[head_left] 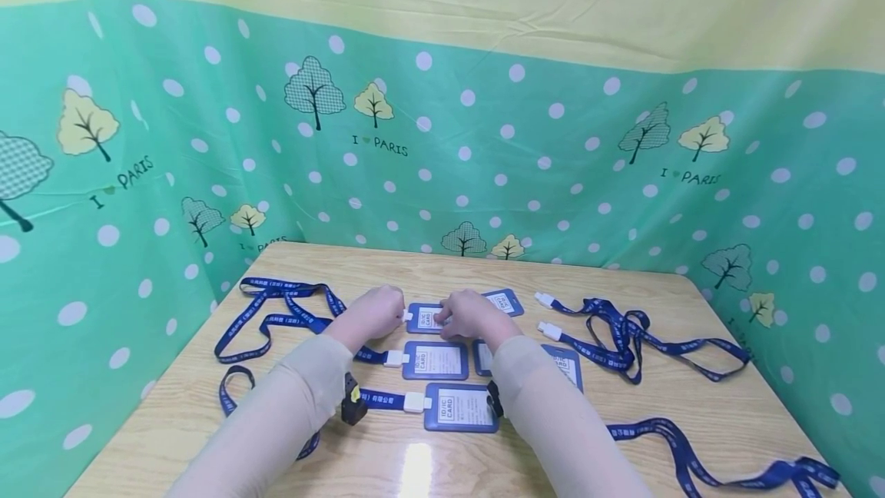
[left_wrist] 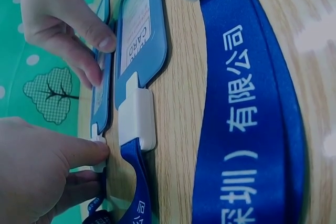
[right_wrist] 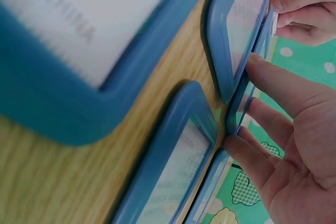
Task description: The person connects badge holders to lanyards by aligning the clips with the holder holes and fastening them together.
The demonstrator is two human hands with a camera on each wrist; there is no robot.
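My left hand (head_left: 373,311) is at the far row of badges, pinching the white plastic clip (left_wrist: 98,142) between thumb and fingers. That clip joins a blue-framed ID card holder (head_left: 420,320) to a blue lanyard (head_left: 321,323). At the holder's other end, my right hand (head_left: 472,313) grips its edges, thumb on the near side and fingers spread around the end, as the right wrist view shows. Nearer me lie two more holders, a middle one (head_left: 435,360) and a front one (head_left: 462,408), each with a white clip and lanyard to the left.
Right of these, more holders (head_left: 508,301) (head_left: 565,363) lie partly behind my right arm. Tangled blue lanyards (head_left: 615,333) with white clips spread on the wooden table's (head_left: 359,452) right side, another lanyard (head_left: 691,459) at front right. A green dotted curtain (head_left: 498,152) stands behind.
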